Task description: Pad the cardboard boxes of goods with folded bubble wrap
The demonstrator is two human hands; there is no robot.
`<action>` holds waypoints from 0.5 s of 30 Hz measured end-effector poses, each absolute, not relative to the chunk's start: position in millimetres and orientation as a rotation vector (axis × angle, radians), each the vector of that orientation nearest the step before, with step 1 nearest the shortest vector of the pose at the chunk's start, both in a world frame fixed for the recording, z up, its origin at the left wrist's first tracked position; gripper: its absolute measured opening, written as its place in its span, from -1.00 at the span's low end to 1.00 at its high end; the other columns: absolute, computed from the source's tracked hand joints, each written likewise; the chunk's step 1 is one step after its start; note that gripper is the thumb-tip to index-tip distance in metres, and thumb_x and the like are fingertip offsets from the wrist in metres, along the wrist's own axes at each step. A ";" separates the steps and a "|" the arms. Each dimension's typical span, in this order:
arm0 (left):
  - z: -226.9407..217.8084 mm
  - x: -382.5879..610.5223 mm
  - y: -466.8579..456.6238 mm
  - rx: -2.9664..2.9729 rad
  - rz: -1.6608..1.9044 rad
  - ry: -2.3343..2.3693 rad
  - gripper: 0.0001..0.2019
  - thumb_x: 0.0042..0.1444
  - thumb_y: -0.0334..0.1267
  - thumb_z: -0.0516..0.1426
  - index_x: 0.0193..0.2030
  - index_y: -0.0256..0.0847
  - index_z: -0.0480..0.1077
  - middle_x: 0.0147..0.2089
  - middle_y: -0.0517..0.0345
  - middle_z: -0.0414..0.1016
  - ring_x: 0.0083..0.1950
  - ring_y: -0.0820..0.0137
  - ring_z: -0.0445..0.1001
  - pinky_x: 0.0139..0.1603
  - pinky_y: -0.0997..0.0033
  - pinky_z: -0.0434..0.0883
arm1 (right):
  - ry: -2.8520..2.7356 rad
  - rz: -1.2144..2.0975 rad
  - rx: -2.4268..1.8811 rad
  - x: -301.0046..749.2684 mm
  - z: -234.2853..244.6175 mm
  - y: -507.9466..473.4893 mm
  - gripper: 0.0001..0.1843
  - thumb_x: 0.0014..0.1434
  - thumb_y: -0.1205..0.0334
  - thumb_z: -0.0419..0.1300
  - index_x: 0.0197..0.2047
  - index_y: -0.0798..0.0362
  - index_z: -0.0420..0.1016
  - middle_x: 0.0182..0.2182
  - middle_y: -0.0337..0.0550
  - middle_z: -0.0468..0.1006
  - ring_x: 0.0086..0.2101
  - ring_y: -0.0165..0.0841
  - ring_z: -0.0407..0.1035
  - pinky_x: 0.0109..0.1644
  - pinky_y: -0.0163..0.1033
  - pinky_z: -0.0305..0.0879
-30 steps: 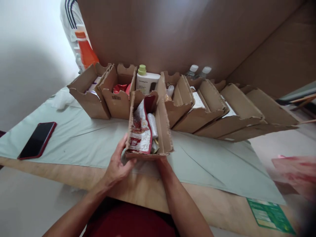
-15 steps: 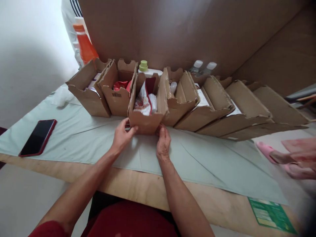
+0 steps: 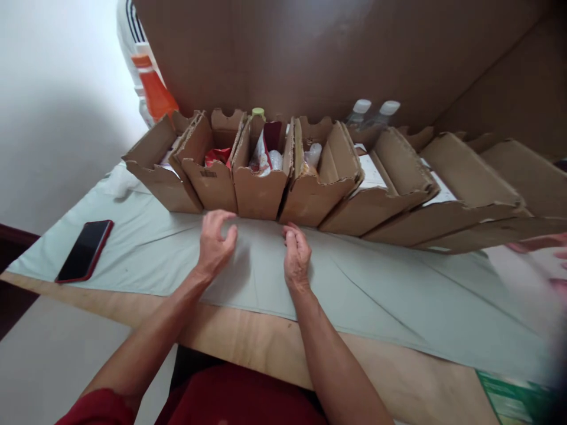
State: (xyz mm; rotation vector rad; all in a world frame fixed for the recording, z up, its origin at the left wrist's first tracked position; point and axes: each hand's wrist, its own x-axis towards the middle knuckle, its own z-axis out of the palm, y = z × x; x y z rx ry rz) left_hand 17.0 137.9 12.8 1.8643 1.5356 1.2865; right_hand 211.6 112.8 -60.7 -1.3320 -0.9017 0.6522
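Observation:
A cardboard box (image 3: 259, 192) stands in the row, holding a white-and-red printed packet (image 3: 264, 154) and a white rounded item (image 3: 276, 159). My left hand (image 3: 215, 242) is just in front of its lower left side, thumb and fingers apart, holding nothing. By the lower right corner is my right hand (image 3: 296, 254), fingers loosely curved and nothing visible in them. Left of this box, another cardboard box (image 3: 208, 186) contains a red packet (image 3: 218, 156). To its right, a cardboard box (image 3: 308, 200) has a clear plastic-wrapped item (image 3: 312, 154) inside.
More cardboard boxes (image 3: 354, 215) extend to the right. Behind the row stand an orange bottle (image 3: 155, 91), a green-capped container (image 3: 258, 111) and white-capped clear bottles (image 3: 361, 109). A phone (image 3: 85, 251) lies on the pale green cloth (image 3: 146, 254). A green printed sheet (image 3: 509, 398) lies front right.
The box between my hands has been pushed back into line with its neighbours. Both hands have let go of it. The view has shifted slightly.

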 end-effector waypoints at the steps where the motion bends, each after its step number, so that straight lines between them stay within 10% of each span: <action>1: 23.2 8.8 150.2 1.954 1.359 1.561 -0.72 0.13 -0.34 0.17 0.00 -0.15 0.48 0.14 -0.06 0.49 0.31 0.08 0.38 0.39 -0.09 0.28 | -0.905 0.654 -1.329 212.0 -61.0 113.2 -0.62 0.30 -0.08 0.11 -0.11 -0.03 0.62 0.07 -0.03 0.60 0.09 -0.19 0.45 0.22 0.06 0.32; 7: 73.8 -30.1 228.4 2.390 1.275 1.651 -0.59 0.22 -0.36 0.14 0.20 -0.31 0.46 0.62 0.02 -0.08 0.64 -0.17 -0.33 0.57 -0.19 -0.23 | -0.935 0.654 -1.332 213.3 -62.2 116.6 -0.61 0.30 -0.11 0.11 -0.15 -0.02 0.63 0.06 -0.02 0.60 0.06 -0.18 0.46 0.20 0.05 0.33; 15: 91.7 -41.0 193.7 2.504 1.141 1.618 -0.91 0.12 -0.34 0.22 -0.22 -0.22 0.53 0.54 0.02 0.18 0.62 -0.19 -0.16 0.52 -0.41 -0.22 | -0.974 0.640 -1.329 213.8 -62.1 117.5 -0.58 0.29 -0.13 0.11 -0.16 0.00 0.64 0.04 0.01 0.61 0.06 -0.18 0.46 0.20 0.05 0.33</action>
